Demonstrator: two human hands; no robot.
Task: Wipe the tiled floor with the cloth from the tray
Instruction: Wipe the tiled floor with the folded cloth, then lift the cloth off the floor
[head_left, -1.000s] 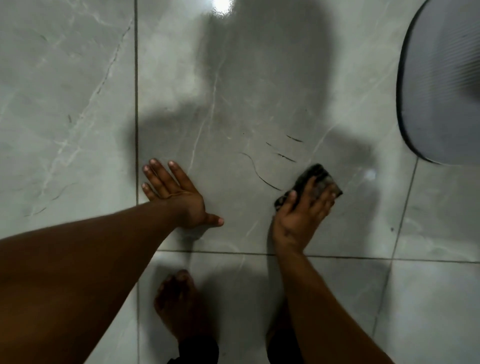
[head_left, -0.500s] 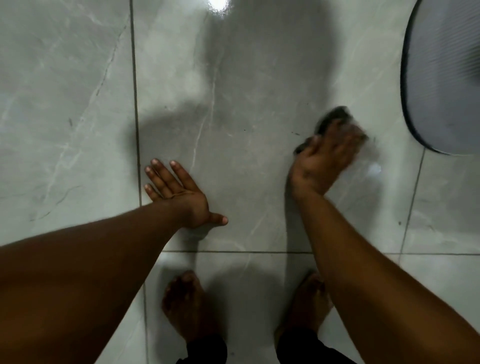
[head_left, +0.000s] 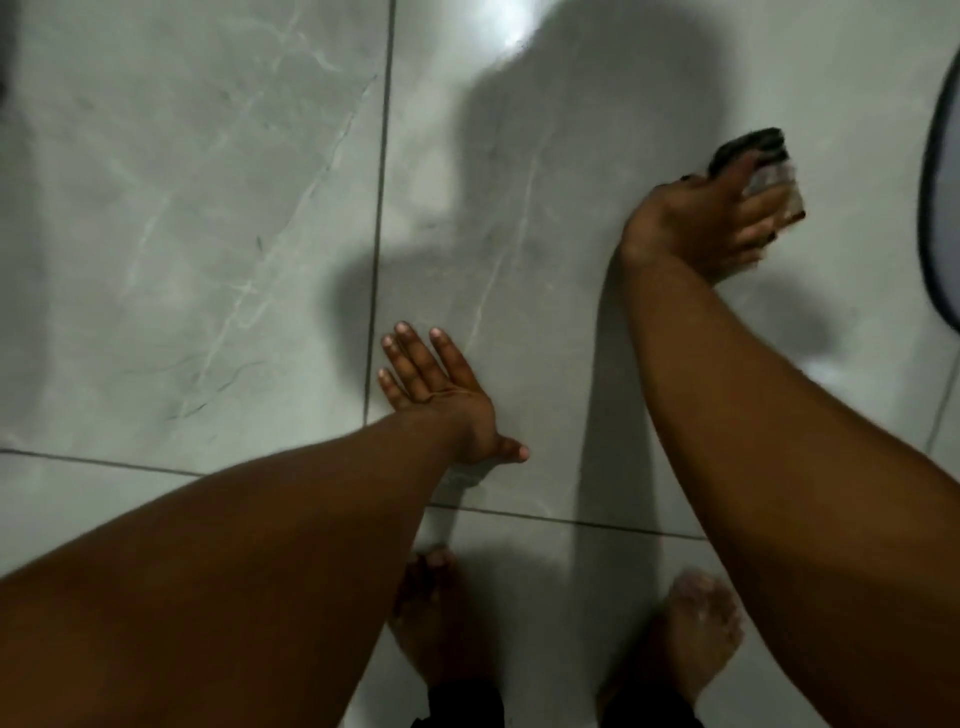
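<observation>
We are mid-wipe: our right hand (head_left: 711, 228), fingers clamped on the cloth (head_left: 753, 156), rubs the far-right tiled floor (head_left: 208, 208); our left hand (head_left: 441, 395) braces, fingers spread; most tiles likely remain.

We find no text, label, brand, number or sign that we can read anywhere in this view.
</observation>
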